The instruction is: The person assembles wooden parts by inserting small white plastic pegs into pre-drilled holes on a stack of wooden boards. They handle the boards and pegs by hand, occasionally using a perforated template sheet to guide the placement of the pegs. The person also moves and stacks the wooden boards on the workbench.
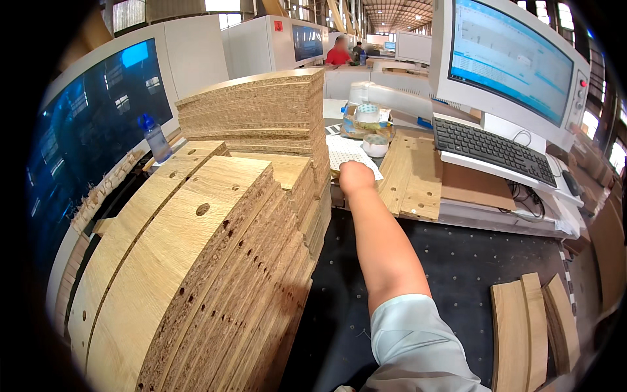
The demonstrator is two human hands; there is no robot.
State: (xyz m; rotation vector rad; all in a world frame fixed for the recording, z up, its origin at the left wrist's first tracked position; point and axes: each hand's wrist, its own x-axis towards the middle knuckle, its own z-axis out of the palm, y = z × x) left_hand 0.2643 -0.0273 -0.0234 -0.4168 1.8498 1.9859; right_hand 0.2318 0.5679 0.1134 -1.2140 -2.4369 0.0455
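While one hand [356, 178] reaches, three boards [532, 330] lie apart.

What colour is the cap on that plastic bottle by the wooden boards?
Blue. The bottle itself is clear; it shows best in the head view, left of the stacked boards.

Keyboard [491, 149], water bottle [155, 139], tape rolls [370, 128]

A single wide fisheye view from the person's head looks forward and down over a workbench, with straight edges bowing toward the dark rounded rim. Close at lower left rises a stack of wood panels [196, 261]; the person's right hand [356, 178] reaches out at the centre, its forearm entering from the lower edge. Farther off, a monitor [509, 62] and keyboard [493, 149] fill the upper right, and a workshop hall recedes at top centre.
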